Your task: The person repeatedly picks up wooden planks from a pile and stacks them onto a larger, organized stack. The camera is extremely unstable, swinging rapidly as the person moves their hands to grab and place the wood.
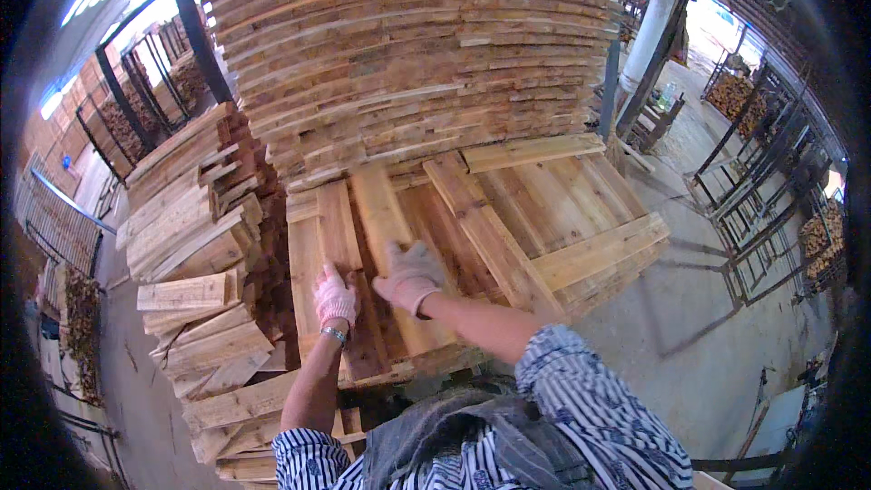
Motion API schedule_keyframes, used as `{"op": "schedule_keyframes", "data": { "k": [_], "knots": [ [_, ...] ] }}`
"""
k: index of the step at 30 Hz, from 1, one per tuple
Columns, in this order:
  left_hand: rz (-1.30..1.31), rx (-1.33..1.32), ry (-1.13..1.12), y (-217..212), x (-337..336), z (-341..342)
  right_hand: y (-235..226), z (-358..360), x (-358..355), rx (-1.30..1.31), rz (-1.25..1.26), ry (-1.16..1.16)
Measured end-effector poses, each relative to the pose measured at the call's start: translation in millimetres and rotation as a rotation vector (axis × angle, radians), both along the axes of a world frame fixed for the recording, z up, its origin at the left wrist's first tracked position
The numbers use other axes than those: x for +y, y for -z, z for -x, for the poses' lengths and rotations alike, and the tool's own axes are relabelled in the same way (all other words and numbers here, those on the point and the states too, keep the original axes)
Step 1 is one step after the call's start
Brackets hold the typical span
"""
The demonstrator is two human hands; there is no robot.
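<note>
Both my hands wear pale work gloves and are over a low stack of wooden boards in front of me. My left hand lies with its fingers stretched out at the lower end of a narrow board, its wrist ringed by a bracelet. My right hand is across the middle of a paler, wider board, holding it over the stack; hand and board look slightly smeared. A knotty board lies slanted over the other boards, to the right of my right hand.
A tall wall of stacked boards rises directly behind. Uneven piles of boards stand on the left. To the right are concrete floor, a pale post and dark metal racks.
</note>
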State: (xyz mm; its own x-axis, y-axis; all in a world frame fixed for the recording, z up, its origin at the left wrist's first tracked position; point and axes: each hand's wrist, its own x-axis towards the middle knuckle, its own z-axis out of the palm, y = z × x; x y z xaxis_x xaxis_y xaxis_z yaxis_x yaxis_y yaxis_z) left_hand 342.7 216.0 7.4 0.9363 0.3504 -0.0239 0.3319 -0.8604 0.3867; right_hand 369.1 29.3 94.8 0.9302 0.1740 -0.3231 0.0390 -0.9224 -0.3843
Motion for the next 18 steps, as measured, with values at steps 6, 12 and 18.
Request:
{"op": "schedule_keyframes", "data": {
  "k": [6, 12, 18],
  "knots": [
    [0.011, -0.04, -0.152, -0.6, -3.5, 3.6, 23.3, -1.3, -26.2, -0.255, -0.181, -0.127],
    [0.015, -0.004, -0.157, -21.0, -6.1, 10.9, 33.8, 5.9, -38.6, -0.169, -0.01, -0.042],
    [-0.006, 0.086, -0.169, -28.9, 34.5, 26.4, 44.6, 21.6, 4.6, -0.108, 0.085, -0.058]
  ]
}}
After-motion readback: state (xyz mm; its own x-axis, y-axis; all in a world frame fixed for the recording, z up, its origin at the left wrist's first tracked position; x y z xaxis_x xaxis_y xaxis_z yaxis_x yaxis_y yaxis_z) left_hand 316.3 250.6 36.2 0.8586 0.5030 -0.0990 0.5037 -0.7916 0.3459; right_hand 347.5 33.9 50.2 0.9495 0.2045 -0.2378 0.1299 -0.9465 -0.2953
